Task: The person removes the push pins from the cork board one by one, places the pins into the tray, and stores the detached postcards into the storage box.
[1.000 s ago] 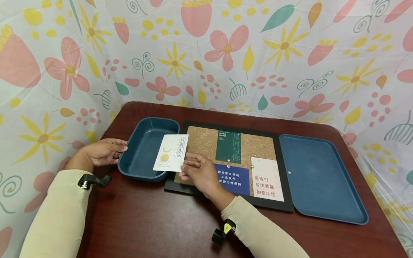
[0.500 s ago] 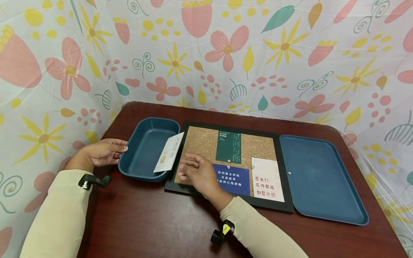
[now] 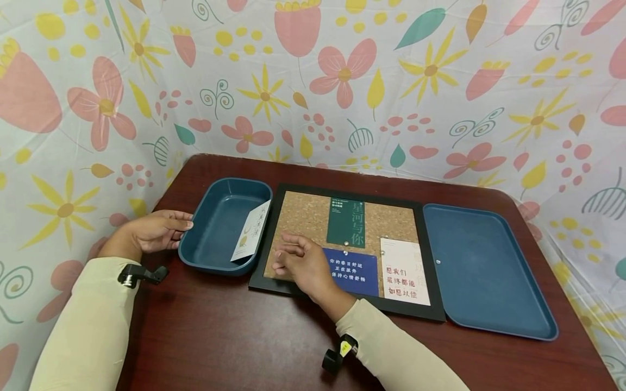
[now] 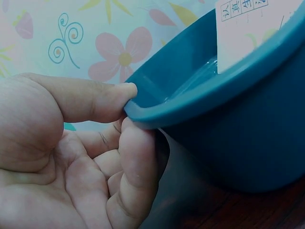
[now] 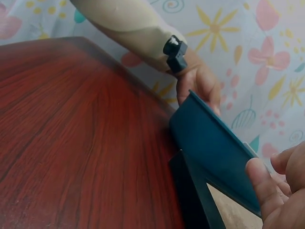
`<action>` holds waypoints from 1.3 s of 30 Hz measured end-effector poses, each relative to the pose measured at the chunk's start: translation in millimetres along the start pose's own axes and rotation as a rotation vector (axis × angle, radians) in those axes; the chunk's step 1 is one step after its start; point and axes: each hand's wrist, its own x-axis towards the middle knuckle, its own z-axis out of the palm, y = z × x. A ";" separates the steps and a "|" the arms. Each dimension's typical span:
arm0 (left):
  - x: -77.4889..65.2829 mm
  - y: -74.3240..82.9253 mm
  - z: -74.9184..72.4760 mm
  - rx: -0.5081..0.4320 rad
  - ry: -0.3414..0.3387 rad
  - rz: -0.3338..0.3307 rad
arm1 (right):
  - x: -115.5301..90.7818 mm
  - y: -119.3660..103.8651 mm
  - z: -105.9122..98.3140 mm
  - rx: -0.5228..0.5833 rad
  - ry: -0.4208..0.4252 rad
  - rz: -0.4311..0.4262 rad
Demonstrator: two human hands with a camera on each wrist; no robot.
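My left hand (image 3: 158, 231) pinches the left rim of a deep blue plastic bin (image 3: 215, 231); in the left wrist view the thumb lies over the rim and the curled fingers sit beneath it. A white postcard (image 3: 251, 232) with printed characters and a moon drawing leans on the inside of the bin's right wall. My right hand (image 3: 305, 263) hovers over the left part of a black-framed cork board (image 3: 303, 217), fingers loosely bent and holding nothing. It is just right of the bin, apart from the postcard.
A green card (image 3: 346, 221), a blue card (image 3: 354, 271) and a pinkish-white card (image 3: 406, 274) are on the cork board with silver pushpins beside them. Right of the board lies a shallow blue tray (image 3: 489, 271). All stand on a dark red wooden table (image 3: 220, 331) before a floral curtain.
The postcard has left my right hand's fingers and tipped into the bin, against its right wall. My right hand has stayed nearly in place with its fingers loosened. The left hand has not moved.
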 end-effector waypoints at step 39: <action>-3.9 -4.8 17.2 0.457 0.291 0.073 | -7.3 3.8 -39.2 -0.254 -0.006 -0.060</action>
